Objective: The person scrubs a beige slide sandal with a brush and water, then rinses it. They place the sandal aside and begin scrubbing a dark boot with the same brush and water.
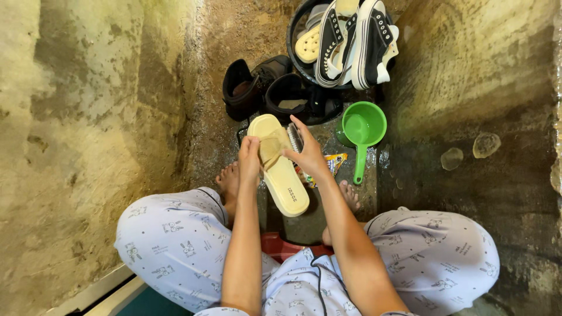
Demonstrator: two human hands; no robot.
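We find the left hand (249, 158) clenched on the cream slipper (279, 167) at frame centre; the right hand (307, 153) grasps a brush (293, 138) against its strap.

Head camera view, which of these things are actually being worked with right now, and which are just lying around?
In use:
- cream rubber slide sandal, held by the left hand
- bristled scrubbing brush, gripped in the right hand against the sandal

Lying about:
- green plastic scoop
- black-and-white canvas sneakers in the dark basin
- black boots
- crumpled colourful packet
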